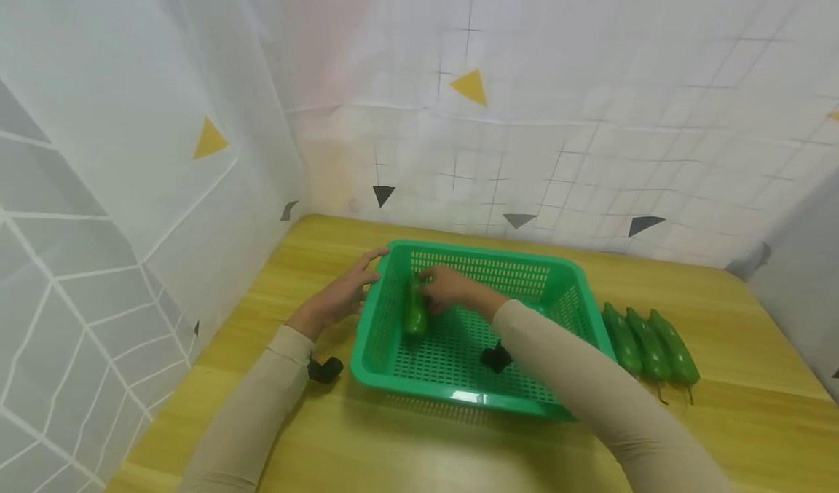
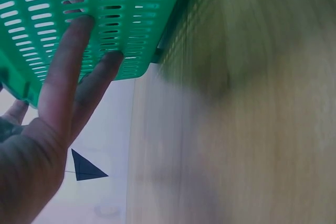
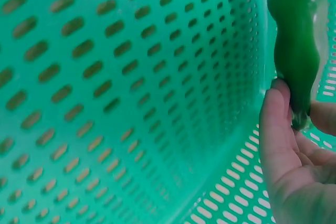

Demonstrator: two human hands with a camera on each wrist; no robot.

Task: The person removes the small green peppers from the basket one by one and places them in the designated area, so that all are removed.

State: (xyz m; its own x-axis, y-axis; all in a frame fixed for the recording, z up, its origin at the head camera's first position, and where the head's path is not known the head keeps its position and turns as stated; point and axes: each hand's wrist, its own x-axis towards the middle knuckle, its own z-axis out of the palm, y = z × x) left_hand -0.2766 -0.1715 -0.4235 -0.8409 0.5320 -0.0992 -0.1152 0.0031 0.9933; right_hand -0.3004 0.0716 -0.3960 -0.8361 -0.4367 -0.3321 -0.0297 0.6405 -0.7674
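A green plastic basket (image 1: pixel 468 397) with slotted walls stands on the wooden table. Inside it, near the left wall, my right hand (image 1: pixel 448 289) pinches a green pepper (image 1: pixel 416 318) by its narrow tip. In the right wrist view the thumb and fingers close around that tip, and the stem end of the pepper (image 3: pixel 298 35) points away from the hand. Outside the basket, my left hand (image 1: pixel 341 296) is at the left wall. Its fingers are stretched out, and two fingertips (image 2: pixel 81 24) lie right at the slotted side in the left wrist view.
Three green peppers (image 1: pixel 652 347) lie side by side on the table (image 1: pixel 741 333), to the right of the basket. Behind the table hangs a white patterned sheet (image 1: pixel 557 114). A grey sheet with white lines (image 1: pixel 72 296) borders the left edge. Black devices (image 1: pixel 325 369) sit at both wrists.
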